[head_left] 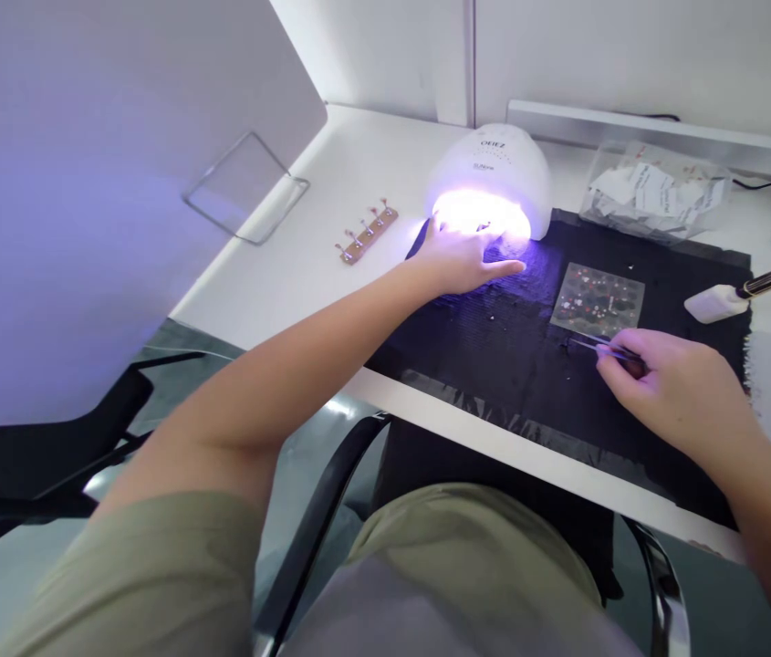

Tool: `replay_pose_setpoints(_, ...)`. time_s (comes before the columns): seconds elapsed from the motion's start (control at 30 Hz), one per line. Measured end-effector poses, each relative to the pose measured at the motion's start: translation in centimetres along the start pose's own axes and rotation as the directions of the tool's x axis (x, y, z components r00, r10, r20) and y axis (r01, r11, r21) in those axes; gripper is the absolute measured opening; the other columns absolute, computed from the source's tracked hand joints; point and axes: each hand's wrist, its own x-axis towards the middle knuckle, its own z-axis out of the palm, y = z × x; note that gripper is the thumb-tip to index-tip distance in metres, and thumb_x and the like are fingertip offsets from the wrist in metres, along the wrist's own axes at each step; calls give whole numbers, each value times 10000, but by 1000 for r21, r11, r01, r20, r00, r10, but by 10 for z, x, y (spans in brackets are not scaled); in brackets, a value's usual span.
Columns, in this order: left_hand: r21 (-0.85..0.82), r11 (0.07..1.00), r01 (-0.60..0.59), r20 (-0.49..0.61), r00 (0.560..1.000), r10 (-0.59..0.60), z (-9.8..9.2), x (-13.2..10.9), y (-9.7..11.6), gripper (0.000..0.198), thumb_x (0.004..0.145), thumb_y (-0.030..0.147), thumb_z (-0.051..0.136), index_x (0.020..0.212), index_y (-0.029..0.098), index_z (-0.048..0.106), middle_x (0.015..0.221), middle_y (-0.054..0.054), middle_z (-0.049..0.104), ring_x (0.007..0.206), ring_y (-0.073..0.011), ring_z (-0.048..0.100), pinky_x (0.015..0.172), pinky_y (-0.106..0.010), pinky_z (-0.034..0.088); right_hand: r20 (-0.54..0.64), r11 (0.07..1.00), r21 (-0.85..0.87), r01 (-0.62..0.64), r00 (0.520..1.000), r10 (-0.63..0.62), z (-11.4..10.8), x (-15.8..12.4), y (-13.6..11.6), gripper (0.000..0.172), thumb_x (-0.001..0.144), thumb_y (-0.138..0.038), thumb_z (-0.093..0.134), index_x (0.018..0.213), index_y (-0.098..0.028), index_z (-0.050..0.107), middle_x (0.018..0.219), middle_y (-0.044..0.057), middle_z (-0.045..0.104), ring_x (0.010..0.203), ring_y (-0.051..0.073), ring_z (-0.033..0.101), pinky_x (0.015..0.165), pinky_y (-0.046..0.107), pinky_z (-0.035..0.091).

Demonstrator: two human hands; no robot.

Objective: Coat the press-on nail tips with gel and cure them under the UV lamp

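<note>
Handling: the tweezers (604, 349) held by the right hand (672, 388) are judged light and stiff, best gripped near the pivot end; the tiny decals on the sheet of nail decals (597, 299) seem thin and fragile, likely to be lifted only by an edge.
Right fingers: closed in a pinch (621, 356) on the tweezers; whether anything is held at the tweezer tips cannot be told.
Left fingers: spread nearly flat (505, 267), with the left hand (457, 260) laid at the mouth of the UV nail lamp (494, 155); any grip cannot be told.
Location: the sheet is laid on the black mat (487, 351), just beyond the tweezer tips, and the mat is taped to the white table (276, 265).
Hidden: the lamp's interior is washed out by glare; the lamp's lower edge is partly covered by the left hand.
Nearby: a clear bag of paper slips (651, 192), a white bottle with a brush handle (720, 301), a strip of metal clips (368, 233).
</note>
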Motion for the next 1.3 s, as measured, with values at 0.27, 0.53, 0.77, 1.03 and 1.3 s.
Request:
replay_pose_setpoints(0.27, -2, 998, -55, -56, 997, 55, 3, 1, -2, 858, 999, 882, 487, 1678, 365, 585, 1682, -72, 636, 1610, -449, 522, 1404, -752, 173, -6, 1000, -5, 2, 1000, -2, 2, 0, 2, 285, 914, -475, 536, 722, -266, 510, 680, 15, 558, 622, 167, 422, 614, 341, 249)
replay_pose_setpoints(0.53, 73, 996, -54, -44, 997, 57, -2, -20, 2, 854, 1070, 811, 449, 1736, 280, 505, 1811, -109, 469, 1744, -461, 303, 1425, -755, 30, 5, 1000, -23, 8, 1000, -8, 3, 0, 2, 285, 924, -477, 539, 740, -259, 526, 697, 19, 577, 636, 168, 436, 634, 341, 250)
replay_pose_setpoints(0.77, 103, 993, -51, 17, 999, 49, -7, -48, 2, 898, 1086, 785, 462, 1786, 226, 411, 1872, -118, 343, 1798, -433, 132, 1455, -686, 13, 6, 999, -48, 13, 1000, -12, 5, 1, 0, 295, 935, -451, 547, 722, -260, 476, 692, 21, 565, 631, 167, 434, 647, 351, 247)
replay_pose_setpoints(1.03, 132, 988, -80, 27, 997, 78, -7, -79, -3, 855, 1105, 738, 506, 1771, 206, 436, 1835, -174, 401, 1785, -437, 196, 1445, -715, 56, 17, 998, -56, 16, 1000, -15, 5, 0, -1, 290, 947, -443, 549, 730, -264, 479, 696, 22, 563, 639, 173, 445, 651, 352, 245)
replay_pose_setpoints(1.3, 178, 977, -117, 17, 993, 116, -1, -104, -11, 846, 1101, 712, 563, 1761, 192, 456, 1824, -202, 410, 1762, -453, 270, 1441, -718, 114, 24, 998, -65, 19, 1000, -18, 6, 0, 1, 279, 951, -465, 534, 759, -263, 513, 725, 27, 596, 662, 180, 467, 663, 346, 266)
